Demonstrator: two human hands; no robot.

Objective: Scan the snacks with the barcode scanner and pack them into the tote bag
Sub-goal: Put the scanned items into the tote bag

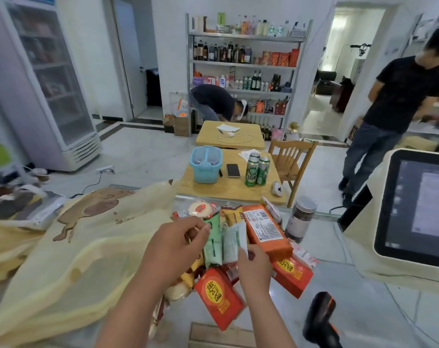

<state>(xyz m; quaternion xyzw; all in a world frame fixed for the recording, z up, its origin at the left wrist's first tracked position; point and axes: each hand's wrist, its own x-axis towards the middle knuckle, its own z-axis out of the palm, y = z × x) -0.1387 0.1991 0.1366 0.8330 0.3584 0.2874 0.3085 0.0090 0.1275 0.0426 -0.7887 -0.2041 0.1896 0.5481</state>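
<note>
A pile of snacks lies on the glass counter in front of me. My left hand (178, 243) and my right hand (253, 266) together hold a green and white snack packet (224, 243) over the pile, the left pinching its top left, the right gripping its lower right edge. Beneath are an orange box (266, 228) with a barcode label, two red boxes (219, 297) (292, 273), and a round rice cracker pack (200, 208). The pale yellow tote bag (75, 247) lies crumpled on the left. The black barcode scanner (320, 320) stands at the lower right, untouched.
A dark jar (301, 218) stands behind the pile. A checkout screen (414, 209) fills the right edge. Beyond the counter is a wooden table (233, 189) with a blue basket, phone and green cans. One person stands at the right, another bends by the shelves.
</note>
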